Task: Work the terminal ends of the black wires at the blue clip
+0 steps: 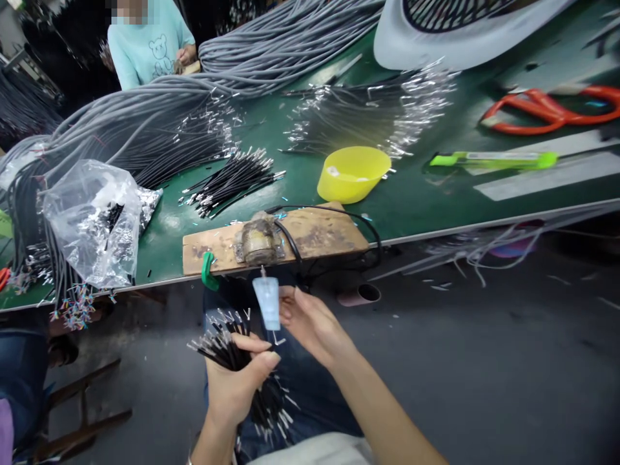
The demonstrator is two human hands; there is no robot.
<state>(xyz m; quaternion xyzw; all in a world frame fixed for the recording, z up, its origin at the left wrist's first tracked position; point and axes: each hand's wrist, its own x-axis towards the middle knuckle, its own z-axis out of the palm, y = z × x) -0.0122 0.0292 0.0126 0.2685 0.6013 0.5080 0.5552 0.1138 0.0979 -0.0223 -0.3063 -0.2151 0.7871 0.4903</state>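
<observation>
My left hand (239, 381) is closed around a bundle of short black cables (227, 345) with stripped, silvery ends, which stick out above and below the fist. Its thumb and index finger come together near a small bent wire hook (278, 340). The hook hangs from a pale blue tapered piece (268, 302) fixed to the shaft of a small motor (260, 241). My right hand (312, 323) is just right of the blue piece, fingers loosely curled and apart, with nothing visible in it; whether the fingertips touch the piece is hidden. The motor sits on a wooden board (320, 236) at the table edge.
A green clamp (209, 271) grips the board. On the green table (411, 213) are a yellow cup (353, 174), black cable piles (232, 181), a plastic bag (92, 219), orange-handled scissors (547, 111), a green marker (494, 159) and a fan (460, 32). A co-worker (150, 48) sits opposite.
</observation>
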